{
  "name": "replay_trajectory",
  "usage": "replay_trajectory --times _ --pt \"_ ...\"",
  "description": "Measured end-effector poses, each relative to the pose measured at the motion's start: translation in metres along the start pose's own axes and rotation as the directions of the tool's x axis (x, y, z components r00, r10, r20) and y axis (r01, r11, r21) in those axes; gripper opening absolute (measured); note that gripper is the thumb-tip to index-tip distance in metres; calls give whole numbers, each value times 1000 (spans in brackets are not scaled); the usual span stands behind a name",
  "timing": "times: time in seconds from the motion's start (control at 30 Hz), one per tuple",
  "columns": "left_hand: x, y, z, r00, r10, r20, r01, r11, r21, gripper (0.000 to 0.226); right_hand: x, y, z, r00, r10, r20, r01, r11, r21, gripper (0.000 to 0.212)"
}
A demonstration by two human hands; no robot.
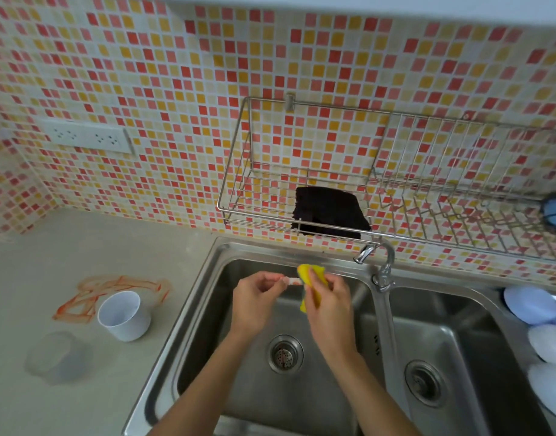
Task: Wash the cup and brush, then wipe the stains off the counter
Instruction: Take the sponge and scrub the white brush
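Note:
Over the left sink basin point(207, 309), my left hand point(257, 297) pinches a small pale brush point(291, 281) by one end. My right hand point(328, 298) grips a yellow sponge point(311, 278) folded around the brush's other end, so most of the brush is hidden. A white cup point(123, 315) stands upright on the counter point(34, 278) left of the sink. Orange-red stains point(113, 287) streak the counter behind and beside the cup.
A clear plastic container point(58, 357) sits on the counter in front of the cup. The faucet point(380, 262) stands between the two basins. A wire rack point(396, 184) on the tiled wall holds a black cloth point(328, 212). Pale blue and white dishes point(540, 325) lie at the right.

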State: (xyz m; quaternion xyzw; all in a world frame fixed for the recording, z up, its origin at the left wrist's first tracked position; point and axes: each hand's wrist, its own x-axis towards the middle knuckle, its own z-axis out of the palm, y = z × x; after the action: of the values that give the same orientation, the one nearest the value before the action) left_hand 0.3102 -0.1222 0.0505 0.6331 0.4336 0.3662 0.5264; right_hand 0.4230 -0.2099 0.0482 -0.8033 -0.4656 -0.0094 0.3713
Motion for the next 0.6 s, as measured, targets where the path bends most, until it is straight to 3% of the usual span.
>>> replay_trajectory --times 0.1,0.23,0.33,0.47,0.6 --pt "-2 2 3 1000 -1 9 1 1000 8 9 -6 -5 3 995 -102 -19 102 994 -25 45" --pt "-4 3 5 1000 -13 -6 14 999 37 8 0 4 4 998 40 -52 -41 999 -13 43" --pt "-2 3 4 1000 -6 14 6 1000 6 7 -11 -4 7 997 -67 -37 66 997 -45 45" --pt "-1 1 -1 999 17 45 -18 1000 16 6 -4 2 3 998 44 -46 -48 995 -89 42" --pt "9 -2 -12 995 38 88 -40 999 23 8 -12 -15 7 999 -38 -9 36 991 -125 43"
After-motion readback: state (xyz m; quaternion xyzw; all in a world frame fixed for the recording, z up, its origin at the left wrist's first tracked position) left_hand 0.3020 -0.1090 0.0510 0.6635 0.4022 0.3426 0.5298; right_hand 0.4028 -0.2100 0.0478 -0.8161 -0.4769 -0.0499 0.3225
